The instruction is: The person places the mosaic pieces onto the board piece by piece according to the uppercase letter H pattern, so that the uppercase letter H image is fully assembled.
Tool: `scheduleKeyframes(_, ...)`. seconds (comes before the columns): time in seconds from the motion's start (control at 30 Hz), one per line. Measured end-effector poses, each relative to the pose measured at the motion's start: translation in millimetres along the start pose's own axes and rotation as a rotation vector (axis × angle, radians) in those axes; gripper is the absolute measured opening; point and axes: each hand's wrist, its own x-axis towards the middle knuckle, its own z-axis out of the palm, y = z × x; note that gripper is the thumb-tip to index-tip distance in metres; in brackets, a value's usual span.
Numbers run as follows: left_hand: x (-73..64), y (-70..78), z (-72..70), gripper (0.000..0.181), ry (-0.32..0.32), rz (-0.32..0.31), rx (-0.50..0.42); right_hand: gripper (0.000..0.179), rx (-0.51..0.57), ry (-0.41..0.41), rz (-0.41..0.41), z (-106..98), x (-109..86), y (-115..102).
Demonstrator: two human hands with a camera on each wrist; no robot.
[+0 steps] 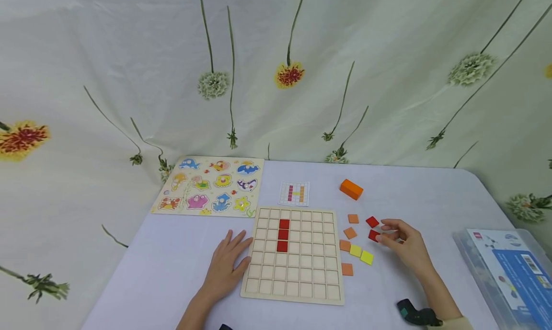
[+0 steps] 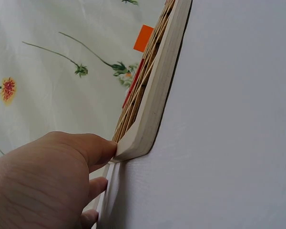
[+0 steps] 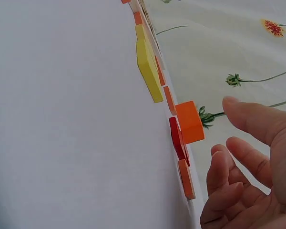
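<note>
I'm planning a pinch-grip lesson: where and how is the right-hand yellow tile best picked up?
Probably pinch the right-hand yellow tile by its front and back edges, bringing the right hand in from above and the right. It lies flat, leaving only thin edges to grip, and the other yellow tile crowds its left side.

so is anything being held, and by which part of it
Nothing looks held: the right grip is empty beside a red tile; the left grip only touches the edge of the grid board.
</note>
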Motion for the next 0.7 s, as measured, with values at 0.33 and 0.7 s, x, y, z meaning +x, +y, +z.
scheduleKeyframes(0.33,0.6,1.8,-1.6,0.045,-0.011,-0.004,0.013,0.039,-0.027,0.009,-0.024,5.3,3.3,14.6)
scheduleKeyframes(0.7,0.6,1.3,-1.4,0.045,-0.004,0.008,0.005,0.04,-0.106,-0.035,-0.043,6.7,3.8,18.3)
